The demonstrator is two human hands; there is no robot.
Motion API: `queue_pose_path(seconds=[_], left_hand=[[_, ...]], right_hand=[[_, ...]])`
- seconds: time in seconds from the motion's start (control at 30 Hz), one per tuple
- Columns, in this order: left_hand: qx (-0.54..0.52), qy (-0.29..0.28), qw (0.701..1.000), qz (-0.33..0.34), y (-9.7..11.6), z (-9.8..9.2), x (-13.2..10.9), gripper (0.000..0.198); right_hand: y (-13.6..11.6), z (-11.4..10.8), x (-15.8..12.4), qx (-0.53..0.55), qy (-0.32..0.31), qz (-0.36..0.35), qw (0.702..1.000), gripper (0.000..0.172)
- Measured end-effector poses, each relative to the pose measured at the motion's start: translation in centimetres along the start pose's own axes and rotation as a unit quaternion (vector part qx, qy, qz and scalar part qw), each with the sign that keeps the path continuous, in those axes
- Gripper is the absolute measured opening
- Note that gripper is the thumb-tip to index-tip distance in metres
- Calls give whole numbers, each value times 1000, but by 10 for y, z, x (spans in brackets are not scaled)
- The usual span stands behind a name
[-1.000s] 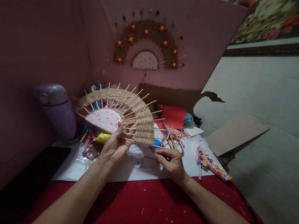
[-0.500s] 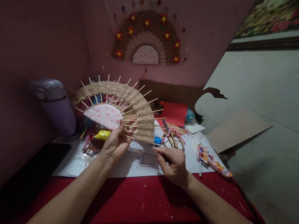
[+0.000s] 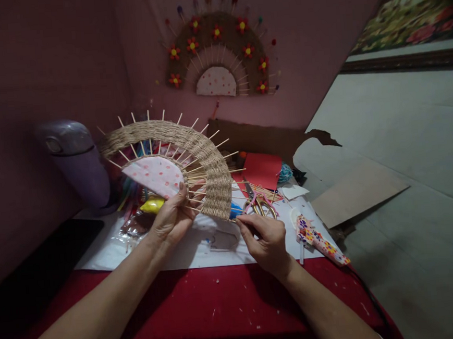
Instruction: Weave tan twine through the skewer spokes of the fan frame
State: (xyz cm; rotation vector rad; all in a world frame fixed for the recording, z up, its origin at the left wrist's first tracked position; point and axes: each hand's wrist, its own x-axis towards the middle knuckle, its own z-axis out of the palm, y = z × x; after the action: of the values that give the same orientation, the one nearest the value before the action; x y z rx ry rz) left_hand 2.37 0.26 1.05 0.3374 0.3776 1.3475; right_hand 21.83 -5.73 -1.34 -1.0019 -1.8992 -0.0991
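My left hand (image 3: 175, 215) grips a half-round woven fan by its lower edge, thumb on the front and fingers behind. The fan has a pink spotted half-disc (image 3: 158, 176), thin wooden sticks radiating outward, and a wide band of brown twine (image 3: 211, 173) woven through them. The stick tips stand out past the band. My right hand (image 3: 264, 239) is closed in a pinch at the band's lower right corner, on what looks like the twine's end; the fingers mostly hide it.
Gold scissors (image 3: 263, 206), red paper (image 3: 264, 170) and blue yarn (image 3: 285, 172) lie behind my right hand. A flowered glue gun (image 3: 320, 240) rests at the right edge. A purple bottle (image 3: 81, 168) stands left. A finished-looking flowered fan (image 3: 217, 52) hangs on the wall.
The view has shifted slightly, so the scene sits a little to the left. My right hand's pinch has moved slightly up and away from the band's corner. My left hand keeps its hold.
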Motion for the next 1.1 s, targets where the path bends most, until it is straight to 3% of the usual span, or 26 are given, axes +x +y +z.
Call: queue_pose_path(seconds=[0.2,0.53,0.73,1.1], left_hand=[[14,-18,1000,-10,0,1,0,11],[-31,24,999,1,6,7,-2,13],[-43,55,998,-5,6,7,-1,12],[-1,28,1000,8,7,7,-2,9]], right_hand=[[8,-2,5,-30,11,28,999,7],[16,-2,5,-32,63,77,995,6],[26,2,8,-43,48,88,994,9],[25,0,6,-46,2,90,995,11]])
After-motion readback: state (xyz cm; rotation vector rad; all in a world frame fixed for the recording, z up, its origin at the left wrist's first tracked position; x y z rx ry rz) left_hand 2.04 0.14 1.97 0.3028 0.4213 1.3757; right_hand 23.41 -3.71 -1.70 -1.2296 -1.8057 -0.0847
